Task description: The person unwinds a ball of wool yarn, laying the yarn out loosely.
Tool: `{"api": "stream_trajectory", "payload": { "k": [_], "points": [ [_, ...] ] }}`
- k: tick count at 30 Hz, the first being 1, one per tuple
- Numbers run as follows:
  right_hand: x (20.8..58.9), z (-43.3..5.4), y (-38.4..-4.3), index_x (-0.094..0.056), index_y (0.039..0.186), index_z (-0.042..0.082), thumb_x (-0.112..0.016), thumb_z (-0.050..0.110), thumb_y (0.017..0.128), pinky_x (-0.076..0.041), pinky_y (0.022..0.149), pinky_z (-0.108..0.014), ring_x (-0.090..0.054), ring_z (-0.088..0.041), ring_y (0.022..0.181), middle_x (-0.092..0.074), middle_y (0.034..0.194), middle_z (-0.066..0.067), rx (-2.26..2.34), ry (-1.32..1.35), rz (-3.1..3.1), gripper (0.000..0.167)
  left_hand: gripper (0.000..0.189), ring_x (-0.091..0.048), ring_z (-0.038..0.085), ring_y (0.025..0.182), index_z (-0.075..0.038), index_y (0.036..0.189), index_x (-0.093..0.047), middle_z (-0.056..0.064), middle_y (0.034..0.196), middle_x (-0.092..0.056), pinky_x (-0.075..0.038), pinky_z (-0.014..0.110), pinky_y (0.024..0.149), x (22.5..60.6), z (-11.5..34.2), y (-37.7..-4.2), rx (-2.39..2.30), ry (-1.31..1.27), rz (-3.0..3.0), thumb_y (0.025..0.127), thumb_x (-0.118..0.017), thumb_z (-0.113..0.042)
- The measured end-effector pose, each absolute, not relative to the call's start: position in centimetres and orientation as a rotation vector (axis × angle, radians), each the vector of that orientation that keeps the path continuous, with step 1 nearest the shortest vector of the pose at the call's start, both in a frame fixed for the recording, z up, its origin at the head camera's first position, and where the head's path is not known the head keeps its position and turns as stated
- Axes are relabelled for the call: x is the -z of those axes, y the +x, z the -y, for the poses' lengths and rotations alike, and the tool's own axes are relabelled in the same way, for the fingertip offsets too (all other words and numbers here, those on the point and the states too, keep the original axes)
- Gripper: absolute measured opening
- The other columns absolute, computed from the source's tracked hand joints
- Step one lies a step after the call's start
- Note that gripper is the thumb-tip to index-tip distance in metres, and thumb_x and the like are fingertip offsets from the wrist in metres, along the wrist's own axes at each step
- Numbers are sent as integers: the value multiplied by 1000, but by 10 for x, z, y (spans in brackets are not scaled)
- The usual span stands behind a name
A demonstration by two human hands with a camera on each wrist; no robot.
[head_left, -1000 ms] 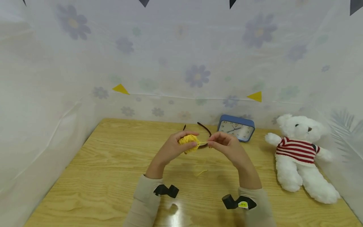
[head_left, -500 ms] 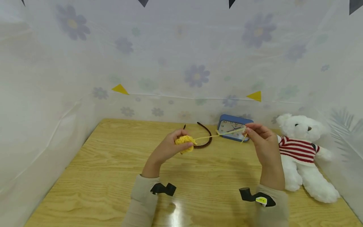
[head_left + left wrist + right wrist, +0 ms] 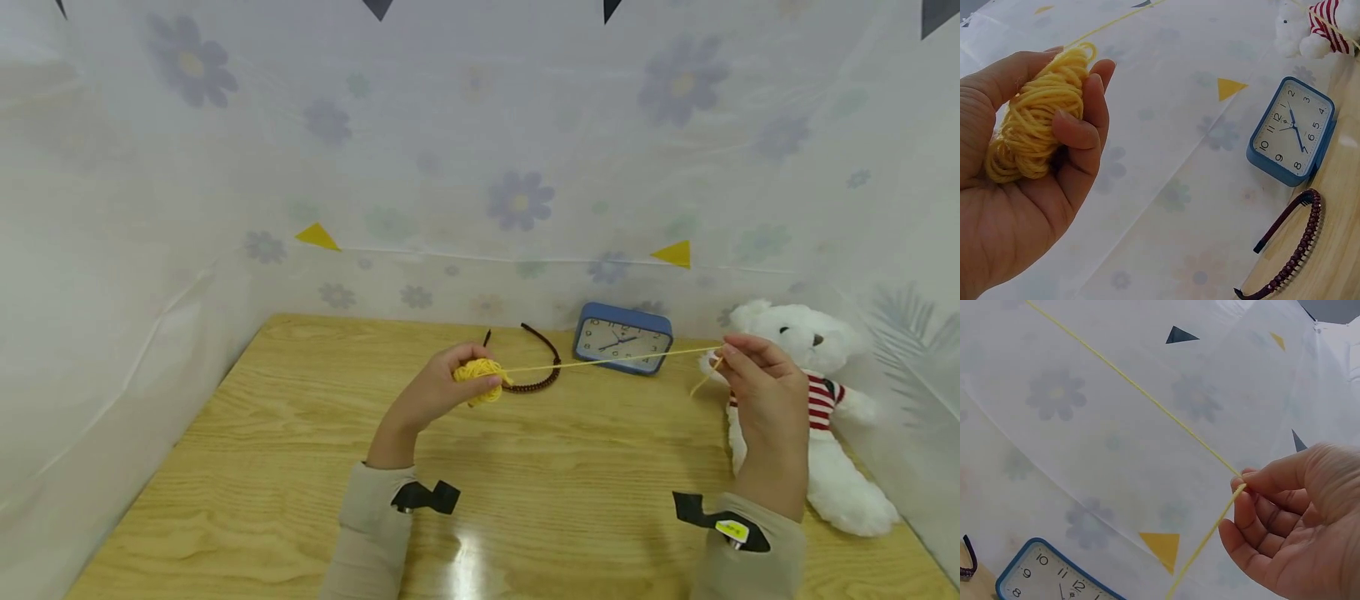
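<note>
My left hand (image 3: 435, 392) holds a small yellow yarn ball (image 3: 1044, 115), its fingers curled round the strands. A taut strand of yarn (image 3: 600, 362) runs from the ball across to my right hand (image 3: 768, 400). There the thumb and index finger pinch it, and a short loose tail (image 3: 1200, 547) hangs below the pinch. Both hands are held above the table. In the right wrist view the remaining fingers of the right hand (image 3: 1297, 519) are loosely curled.
On the wooden table (image 3: 300, 500), a dark beaded headband (image 3: 536, 386) lies behind the yarn. A blue alarm clock (image 3: 622, 337) stands at the back. The white teddy bear (image 3: 847, 483) in a striped shirt sits at the right, partly behind my right hand.
My right hand has moved far to the right from beside the ball, drawing out a long strand that is now straight. My left hand has shifted slightly left with the yarn ball.
</note>
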State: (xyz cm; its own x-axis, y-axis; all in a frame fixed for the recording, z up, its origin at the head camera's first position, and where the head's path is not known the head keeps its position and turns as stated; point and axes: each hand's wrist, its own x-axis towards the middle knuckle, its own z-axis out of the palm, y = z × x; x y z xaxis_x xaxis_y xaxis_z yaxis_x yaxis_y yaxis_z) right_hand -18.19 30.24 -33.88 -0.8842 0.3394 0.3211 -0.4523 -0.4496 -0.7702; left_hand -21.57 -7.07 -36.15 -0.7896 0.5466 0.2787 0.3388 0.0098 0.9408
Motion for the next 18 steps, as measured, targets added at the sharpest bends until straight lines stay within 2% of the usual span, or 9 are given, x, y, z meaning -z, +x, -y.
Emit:
{"api": "stream_trajectory", "payload": {
  "k": [4, 10, 14, 18],
  "points": [
    [340, -309, -181, -68, 89, -6, -56, -14, 87, -55, 64, -22, -64, -16, 70, -68, 80, -9, -2346, 168, 1343, 14, 26, -51, 19, 69, -3, 116, -58, 12, 90, -56, -49, 26, 58, 360, 72, -215, -1866, 937, -2087, 94, -61, -16],
    [346, -320, -179, -69, 90, -3, -60, -11, 86, -54, 64, -20, -64, -14, 68, -69, 81, -7, -2331, 130, 1451, 13, 43, -54, 24, 77, -10, 134, -50, 15, 104, -54, -53, 30, 65, 359, 74, -216, -1871, 905, -2031, 93, -62, -17],
    [352, -329, -179, -70, 91, 1, -60, -6, 88, -52, 63, -18, -63, -11, 69, -69, 81, -2, -2286, 117, 1631, 13, 41, -55, 26, 80, -6, 130, -47, 16, 109, -53, -53, 31, 66, 359, 75, -216, -1867, 913, -2035, 93, -62, -15],
    [360, -336, -182, -70, 97, 7, -59, -1, 92, -50, 64, -15, -61, -7, 73, -67, 86, 5, -2176, 186, 1945, 15, 37, -55, 25, 80, -2, 125, -47, 15, 108, -54, -53, 32, 65, 360, 74, -216, -1846, 934, -2034, 93, -61, -14]
  ]
}}
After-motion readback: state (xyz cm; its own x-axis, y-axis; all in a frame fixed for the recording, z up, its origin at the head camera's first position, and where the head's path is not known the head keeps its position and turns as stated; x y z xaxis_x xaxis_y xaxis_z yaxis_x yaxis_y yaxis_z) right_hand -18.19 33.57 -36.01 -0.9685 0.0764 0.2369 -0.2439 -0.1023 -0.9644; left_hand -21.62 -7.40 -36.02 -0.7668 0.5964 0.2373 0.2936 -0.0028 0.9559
